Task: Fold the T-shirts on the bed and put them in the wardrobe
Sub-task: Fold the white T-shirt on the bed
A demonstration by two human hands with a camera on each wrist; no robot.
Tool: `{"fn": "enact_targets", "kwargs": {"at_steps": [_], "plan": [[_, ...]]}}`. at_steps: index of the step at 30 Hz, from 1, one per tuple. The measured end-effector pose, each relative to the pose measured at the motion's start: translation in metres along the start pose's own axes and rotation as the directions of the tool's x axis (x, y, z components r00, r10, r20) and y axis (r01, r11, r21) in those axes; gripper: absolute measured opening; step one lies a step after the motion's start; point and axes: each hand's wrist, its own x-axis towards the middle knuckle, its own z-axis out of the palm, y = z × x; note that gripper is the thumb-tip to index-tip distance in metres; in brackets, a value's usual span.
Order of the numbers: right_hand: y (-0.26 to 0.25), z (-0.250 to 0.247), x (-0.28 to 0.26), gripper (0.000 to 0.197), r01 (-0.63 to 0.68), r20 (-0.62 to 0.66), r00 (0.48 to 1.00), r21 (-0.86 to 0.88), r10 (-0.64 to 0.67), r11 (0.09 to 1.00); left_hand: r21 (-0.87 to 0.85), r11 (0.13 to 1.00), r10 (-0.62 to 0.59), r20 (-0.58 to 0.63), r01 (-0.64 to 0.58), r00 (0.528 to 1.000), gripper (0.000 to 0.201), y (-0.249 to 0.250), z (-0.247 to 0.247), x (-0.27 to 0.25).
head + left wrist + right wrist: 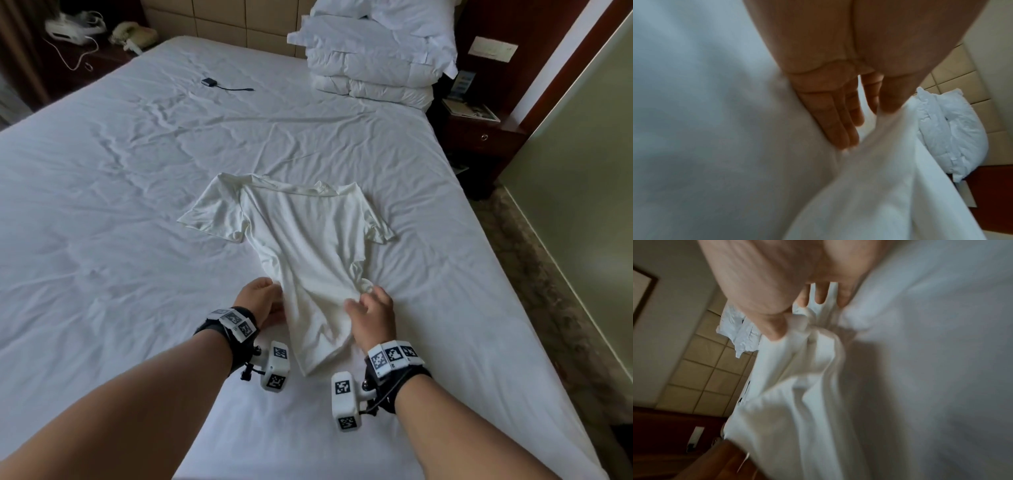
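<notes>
Head view: white T-shirt (301, 253) flat on the bed (102, 222), collar away from the person, hem nearest; long axis runs away from the body, tilted slightly left at the far end. Left hand (262, 299) at the left lower edge, right hand (373, 317) at the right lower edge, both about equally near.

Left wrist view: fingers (840, 125) straight along the sheet, thumb and forefinger pinching the shirt edge.

Right wrist view: thumb and fingers (820, 295) bunching cloth, holding it. Blurred.
</notes>
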Motion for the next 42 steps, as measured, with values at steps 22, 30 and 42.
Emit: {"fn": "enact_targets", "kwargs": {"at_steps": [22,30,42], "plan": [[-0.004,0.003,-0.052,0.038,-0.457,0.349,0.888,0.597,0.3,0.659,0.528,0.842,-0.069,-0.1,0.112,0.993,0.039,-0.022,-0.052,-0.049],[-0.015,-0.007,-0.072,0.03,-0.497,0.414,0.868,0.712,0.276,0.495,0.528,0.848,0.133,-0.308,0.053,0.942,0.023,-0.03,-0.078,-0.05],[-0.008,0.003,-0.092,0.056,-0.628,0.567,0.775,0.643,0.28,0.438,0.535,0.838,0.18,-0.465,0.113,0.867,0.038,-0.032,-0.15,-0.056]]}}
